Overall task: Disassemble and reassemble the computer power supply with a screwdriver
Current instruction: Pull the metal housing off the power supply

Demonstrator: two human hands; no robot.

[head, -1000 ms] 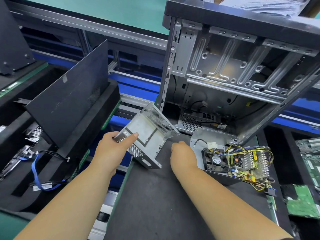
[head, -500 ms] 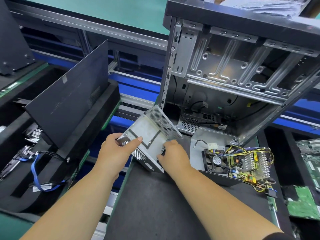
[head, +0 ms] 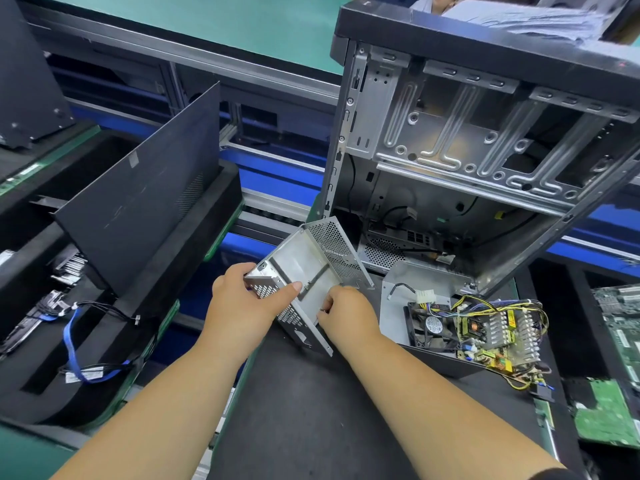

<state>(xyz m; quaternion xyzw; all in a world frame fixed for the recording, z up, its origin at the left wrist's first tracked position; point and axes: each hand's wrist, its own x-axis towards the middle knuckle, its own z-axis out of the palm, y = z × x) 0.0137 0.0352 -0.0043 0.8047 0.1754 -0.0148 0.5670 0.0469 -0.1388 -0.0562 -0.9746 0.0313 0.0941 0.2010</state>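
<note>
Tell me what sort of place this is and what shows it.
Most likely an electronics assembly or repair workstation. An open computer case stands on a black bench mat, an opened power supply lies beside it with board and wires bared, and loose green circuit boards sit in foam trays alongside.

Tilted perforated metal cover [head: 313, 271] held aloft; exposed power-supply board [head: 485, 330] apparently lies right.

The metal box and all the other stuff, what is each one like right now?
Cover: off the supply, tilted, held by both hands.
Left hand: grips the cover's left end.
Right hand: grips the cover's near edge.
Power supply: open, board and wires bare.
Case: side off, inside showing.
Side panel: off, leaning upright.
</note>
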